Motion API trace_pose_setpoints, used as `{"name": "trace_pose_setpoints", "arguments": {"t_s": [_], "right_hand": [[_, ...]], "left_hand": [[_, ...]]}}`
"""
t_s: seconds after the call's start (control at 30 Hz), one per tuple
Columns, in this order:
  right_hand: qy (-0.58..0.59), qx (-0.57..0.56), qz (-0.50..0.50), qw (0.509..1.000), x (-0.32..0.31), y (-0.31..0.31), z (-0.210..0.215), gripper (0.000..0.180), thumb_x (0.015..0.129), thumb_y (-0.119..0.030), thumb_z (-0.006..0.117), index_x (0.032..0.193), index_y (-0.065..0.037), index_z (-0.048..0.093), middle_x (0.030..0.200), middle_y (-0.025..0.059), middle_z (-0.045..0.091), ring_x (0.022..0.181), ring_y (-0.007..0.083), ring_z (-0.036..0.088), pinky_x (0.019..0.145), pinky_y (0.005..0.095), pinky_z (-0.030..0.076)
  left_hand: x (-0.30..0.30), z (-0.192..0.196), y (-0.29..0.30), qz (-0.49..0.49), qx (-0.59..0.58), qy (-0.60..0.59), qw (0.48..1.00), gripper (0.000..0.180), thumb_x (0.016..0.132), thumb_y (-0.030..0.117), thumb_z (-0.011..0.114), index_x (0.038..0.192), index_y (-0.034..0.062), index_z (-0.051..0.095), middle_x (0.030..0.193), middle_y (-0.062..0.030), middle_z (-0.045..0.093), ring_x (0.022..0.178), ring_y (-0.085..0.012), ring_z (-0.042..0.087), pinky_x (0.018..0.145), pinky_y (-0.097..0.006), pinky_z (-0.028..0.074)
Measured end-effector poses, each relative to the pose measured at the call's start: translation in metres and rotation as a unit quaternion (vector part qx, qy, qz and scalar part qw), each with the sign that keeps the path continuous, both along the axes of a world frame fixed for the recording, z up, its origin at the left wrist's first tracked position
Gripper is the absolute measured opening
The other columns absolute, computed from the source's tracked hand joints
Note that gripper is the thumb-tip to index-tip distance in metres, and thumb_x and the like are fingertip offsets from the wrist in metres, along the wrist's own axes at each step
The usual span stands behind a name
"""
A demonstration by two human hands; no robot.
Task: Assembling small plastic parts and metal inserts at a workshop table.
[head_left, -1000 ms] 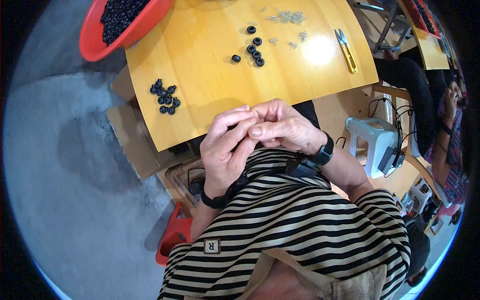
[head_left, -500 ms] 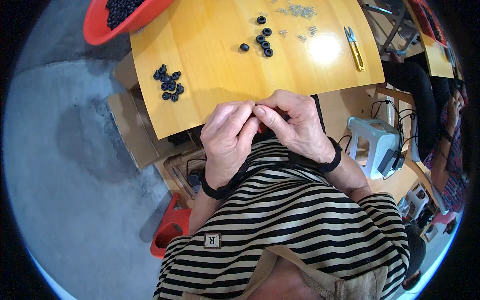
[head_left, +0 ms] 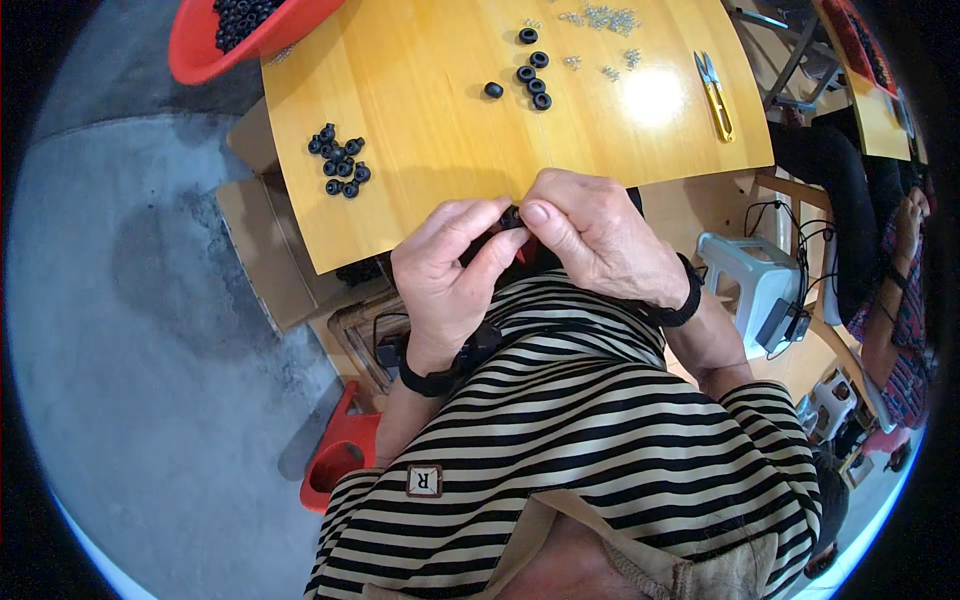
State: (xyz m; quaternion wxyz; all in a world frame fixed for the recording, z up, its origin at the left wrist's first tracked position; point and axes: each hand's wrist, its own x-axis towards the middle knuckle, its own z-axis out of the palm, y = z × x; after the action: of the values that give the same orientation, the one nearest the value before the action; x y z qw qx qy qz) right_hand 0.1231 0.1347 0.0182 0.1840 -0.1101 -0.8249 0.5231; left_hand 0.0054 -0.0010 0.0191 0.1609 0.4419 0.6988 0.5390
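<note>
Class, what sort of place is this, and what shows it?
Perhaps a small assembly workshop: black ring-shaped pieces, yellow-handled metal snips and small silvery pieces lie on a yellow wood-look table.

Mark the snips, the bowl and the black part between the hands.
Snips (head_left: 713, 97): head view, yellow handle near the blades.
Bowl (head_left: 275, 42): head view, red side wall.
Black part (head_left: 511, 217): head view, middle of its exposed surface.

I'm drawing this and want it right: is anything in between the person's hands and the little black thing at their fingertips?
Nothing visible is: the left hand has its thumb and finger around the small black piece, and the right hand is right beside it, though whether it touches is unclear.
</note>
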Motion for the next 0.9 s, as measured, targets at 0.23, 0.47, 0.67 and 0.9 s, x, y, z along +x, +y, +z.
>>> {"name": "trace_pose_setpoints", "arguments": {"t_s": [0.23, 0.47, 0.67, 0.9], "right_hand": [[0.029, -0.378, -0.031, 0.925, 0.013, -0.005, 0.011, 0.023, 0.099, -0.015, 0.054, 0.111, 0.001, 0.065, 0.088, 0.0029, 0.065, 0.07, 0.0063, 0.059, 0.064, 0.0196, 0.049], [0.076, -0.489, -0.049, 0.868, 0.014, -0.003, 0.006, 0.018, 0.09, -0.001, 0.064, 0.108, 0.002, 0.065, 0.086, 0.0073, 0.068, 0.069, 0.0104, 0.064, 0.063, 0.0221, 0.053], [0.04, -0.468, -0.063, 0.88, 0.015, -0.005, 0.003, 0.018, 0.087, -0.001, 0.068, 0.105, 0.001, 0.065, 0.084, 0.0083, 0.069, 0.07, 0.0118, 0.066, 0.062, 0.0226, 0.055], [0.062, -0.465, -0.064, 0.881, 0.014, -0.007, 0.0, 0.018, 0.087, 0.0, 0.068, 0.105, 0.001, 0.066, 0.082, 0.0069, 0.068, 0.069, 0.0112, 0.066, 0.062, 0.0217, 0.054]], "left_hand": [[-0.004, -0.007, -0.004, 0.005, 0.046, -0.295, 0.954, 0.03, 0.077, -0.009, 0.072, 0.106, -0.0054, 0.068, 0.094, -0.0121, 0.069, 0.081, -0.0129, 0.064, 0.072, -0.023, 0.052], [0.0, -0.005, -0.001, -0.043, 0.102, -0.403, 0.908, 0.03, 0.079, -0.012, 0.068, 0.108, -0.007, 0.066, 0.098, -0.0153, 0.068, 0.088, -0.0177, 0.065, 0.081, -0.027, 0.052], [0.0, -0.003, -0.002, -0.053, 0.106, -0.367, 0.923, 0.031, 0.079, -0.012, 0.069, 0.109, -0.0063, 0.066, 0.097, -0.0139, 0.067, 0.088, -0.0167, 0.064, 0.079, -0.026, 0.051], [-0.001, -0.001, -0.001, -0.052, 0.076, -0.325, 0.941, 0.031, 0.077, -0.009, 0.072, 0.107, -0.0051, 0.068, 0.093, -0.0115, 0.067, 0.082, -0.0129, 0.063, 0.069, -0.021, 0.048]]}}
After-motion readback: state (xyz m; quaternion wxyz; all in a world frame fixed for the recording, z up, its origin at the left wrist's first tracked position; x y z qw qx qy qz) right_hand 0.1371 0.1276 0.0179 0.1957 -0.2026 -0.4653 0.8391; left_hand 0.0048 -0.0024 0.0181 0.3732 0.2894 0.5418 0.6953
